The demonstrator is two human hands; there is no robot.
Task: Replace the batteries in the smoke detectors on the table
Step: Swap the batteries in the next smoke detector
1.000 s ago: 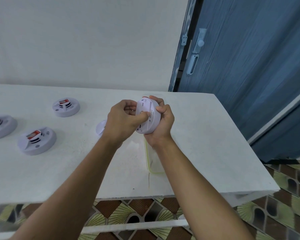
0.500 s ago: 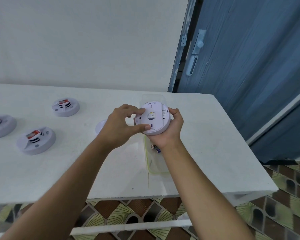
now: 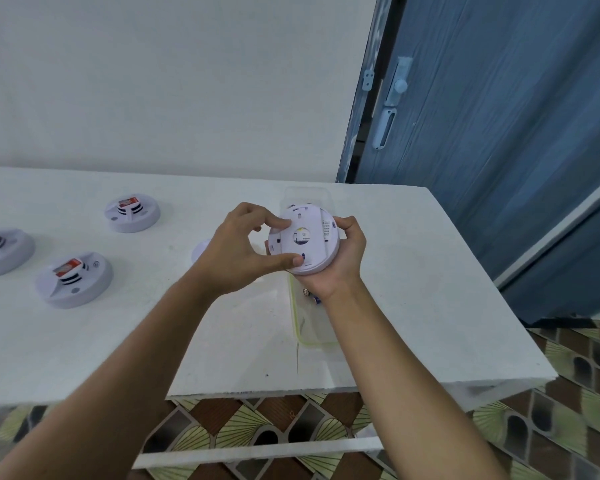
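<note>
I hold a round white smoke detector (image 3: 307, 240) above the table, its flat back plate turned toward me. My right hand (image 3: 340, 261) cups it from below and the right, fingers curled round its rim. My left hand (image 3: 243, 251) pinches the back plate's left edge between thumb and index finger. Under my hands lies a clear plastic box (image 3: 309, 327) with batteries (image 3: 312, 295) in it, partly hidden by my right wrist. Three more detectors stand on the table's left: one far (image 3: 132, 213), one near (image 3: 74, 279), one at the frame edge (image 3: 0, 251).
The white table (image 3: 413, 306) ends close on the right and front, above a patterned tiled floor. A white round piece (image 3: 200, 251) peeks out behind my left hand. A blue door (image 3: 499, 133) stands at the right; a white wall is behind the table.
The detector has been tipped from edge-on to back plate facing me. My left hand's grip moved from across the plate to its left edge. The battery box has come into sight.
</note>
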